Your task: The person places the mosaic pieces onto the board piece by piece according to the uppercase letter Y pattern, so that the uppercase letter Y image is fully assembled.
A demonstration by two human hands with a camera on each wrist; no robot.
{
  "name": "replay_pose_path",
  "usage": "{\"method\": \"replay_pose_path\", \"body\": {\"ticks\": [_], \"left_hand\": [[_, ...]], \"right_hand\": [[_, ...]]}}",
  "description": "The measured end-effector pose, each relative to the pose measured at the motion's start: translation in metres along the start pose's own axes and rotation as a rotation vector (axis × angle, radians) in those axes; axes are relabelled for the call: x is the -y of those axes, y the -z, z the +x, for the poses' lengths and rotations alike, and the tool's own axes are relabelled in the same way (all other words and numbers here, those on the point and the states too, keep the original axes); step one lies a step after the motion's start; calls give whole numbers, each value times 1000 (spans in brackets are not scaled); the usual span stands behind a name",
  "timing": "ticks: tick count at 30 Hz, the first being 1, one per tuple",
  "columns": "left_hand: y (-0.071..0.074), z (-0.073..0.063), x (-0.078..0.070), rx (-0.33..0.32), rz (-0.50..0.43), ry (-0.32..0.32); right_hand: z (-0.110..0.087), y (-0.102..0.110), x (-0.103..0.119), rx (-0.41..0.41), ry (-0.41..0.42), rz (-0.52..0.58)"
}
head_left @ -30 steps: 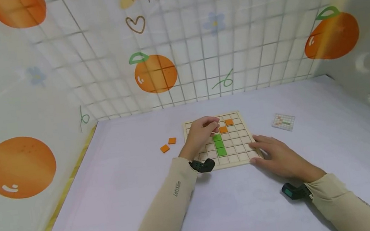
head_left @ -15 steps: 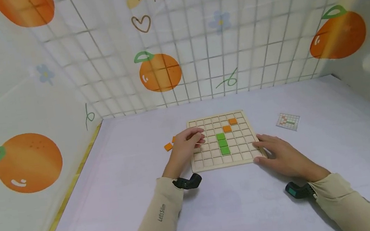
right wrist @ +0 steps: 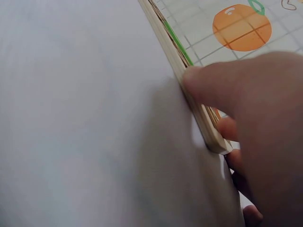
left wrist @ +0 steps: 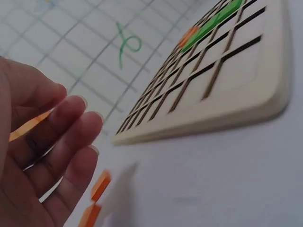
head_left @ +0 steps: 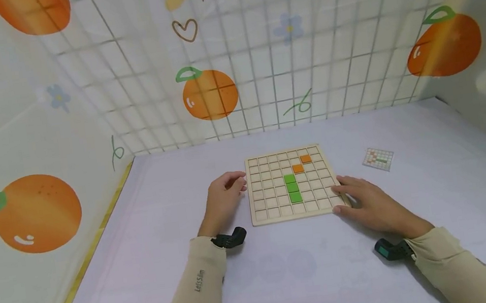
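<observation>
A square wooden grid board lies on the table. Three green tiles form a column near its middle, and two orange tiles sit diagonally above them. My left hand hovers just left of the board, fingers loosely bent and nothing held. Below its fingertips, two loose orange tiles rest on the table in the left wrist view; the hand hides them from the head view. My right hand holds the board's near right corner, with the thumb at the front edge and fingers along the right side.
To the right of the board lies a small pattern card printed with a coloured grid. A white sheet with orange prints hangs over a wire grid behind the table. The pale tabletop extends in front of the board.
My left hand has drawn back leftward from over the board to beside it, above the loose orange tiles. A green tile it covered earlier now shows. The right hand stays at the board's corner.
</observation>
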State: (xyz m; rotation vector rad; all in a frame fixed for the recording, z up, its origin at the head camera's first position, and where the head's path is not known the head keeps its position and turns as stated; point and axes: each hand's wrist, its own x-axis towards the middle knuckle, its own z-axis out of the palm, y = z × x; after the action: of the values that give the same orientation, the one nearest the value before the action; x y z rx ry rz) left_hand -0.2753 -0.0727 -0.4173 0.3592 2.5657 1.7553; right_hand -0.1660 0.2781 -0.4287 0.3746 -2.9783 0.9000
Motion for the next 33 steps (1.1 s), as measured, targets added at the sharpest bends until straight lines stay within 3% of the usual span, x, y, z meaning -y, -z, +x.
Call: {"method": "replay_pose_path", "body": {"ticks": [3, 6, 13, 20, 27, 33], "left_hand": [[13, 0, 5, -87, 36, -17], [25, 0, 12, -150, 47, 7], [40, 0, 26, -203, 90, 108], [45, -1, 29, -140, 236, 127], [48, -1, 30, -56, 334, 101], [47, 0, 32, -42, 407, 90]], "right_hand": [[0, 0, 1, 0, 5, -2], [0, 1, 0, 7, 1, -9], [-5, 5, -5, 35, -21, -12], [-6, 5, -5, 18, 15, 1], [-3, 4, -3, 21, 7, -8], [-1, 3, -3, 29, -7, -11]]}}
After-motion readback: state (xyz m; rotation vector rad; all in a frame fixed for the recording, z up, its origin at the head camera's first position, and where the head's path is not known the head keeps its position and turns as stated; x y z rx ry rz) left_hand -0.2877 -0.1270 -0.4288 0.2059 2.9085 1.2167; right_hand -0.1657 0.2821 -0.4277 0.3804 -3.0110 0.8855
